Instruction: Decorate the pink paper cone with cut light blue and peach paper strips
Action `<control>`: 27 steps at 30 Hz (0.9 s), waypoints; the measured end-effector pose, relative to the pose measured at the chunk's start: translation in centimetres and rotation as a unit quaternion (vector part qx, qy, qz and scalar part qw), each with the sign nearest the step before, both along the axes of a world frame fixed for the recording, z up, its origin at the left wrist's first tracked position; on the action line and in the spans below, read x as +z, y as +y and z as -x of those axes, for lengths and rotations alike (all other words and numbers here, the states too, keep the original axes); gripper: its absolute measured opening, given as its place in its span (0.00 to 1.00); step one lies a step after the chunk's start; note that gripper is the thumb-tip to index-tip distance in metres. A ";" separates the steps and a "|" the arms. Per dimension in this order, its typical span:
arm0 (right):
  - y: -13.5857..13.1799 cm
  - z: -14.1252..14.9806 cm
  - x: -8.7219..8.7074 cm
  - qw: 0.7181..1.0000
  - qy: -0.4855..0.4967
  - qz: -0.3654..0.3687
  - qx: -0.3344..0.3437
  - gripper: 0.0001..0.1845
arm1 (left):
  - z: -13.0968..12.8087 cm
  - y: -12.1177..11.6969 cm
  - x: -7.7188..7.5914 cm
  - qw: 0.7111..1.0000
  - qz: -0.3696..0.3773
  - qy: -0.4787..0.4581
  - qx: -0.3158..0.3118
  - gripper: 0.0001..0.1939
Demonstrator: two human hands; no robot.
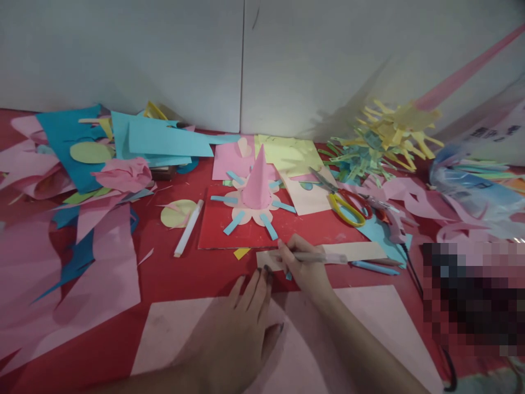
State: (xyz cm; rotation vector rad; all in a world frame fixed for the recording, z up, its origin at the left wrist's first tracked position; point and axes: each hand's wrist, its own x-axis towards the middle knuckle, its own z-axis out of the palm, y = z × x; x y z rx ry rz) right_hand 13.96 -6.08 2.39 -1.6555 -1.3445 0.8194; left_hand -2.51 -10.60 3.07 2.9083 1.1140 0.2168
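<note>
My right hand (303,268) is closed round a pen (334,258) with a pale, see-through barrel. The pen's tip end is at the left part of a cream paper strip (361,250), which lies across the red table. Fingers of my left hand (246,317) are stretched out flat, with the fingertips at the strip's lower left edge. Under both forearms lies a large pale pink sheet (369,312). Just beyond the strip, a pink paper cone (259,189) stands on a flower-shaped base with several blue strips (268,226), all on a red card (213,235).
A white marker (188,229) rests beside a yellow paper circle (174,213). Yellow-handled scissors (346,210) and a pink glue gun (389,219) with a cord lie right. Pink and blue paper scraps (110,262) crowd the left. A wall (123,60) closes off the back.
</note>
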 end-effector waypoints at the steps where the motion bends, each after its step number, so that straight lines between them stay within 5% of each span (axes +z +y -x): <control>1: 0.0 0.0 0.0 1.000 -0.020 -0.006 0.002 0.19 | 0.0 0.0 0.0 1.000 0.001 0.000 0.000 0.25; 18: -0.1 0.0 -0.1 0.998 -0.060 -0.028 0.005 0.19 | 0.1 0.0 -0.3 1.000 0.014 -0.003 -0.005 0.25; 27: 0.0 -0.2 -0.2 1.000 -0.005 -0.017 -0.016 0.19 | 0.0 -0.2 -0.4 1.000 0.025 0.004 0.009 0.26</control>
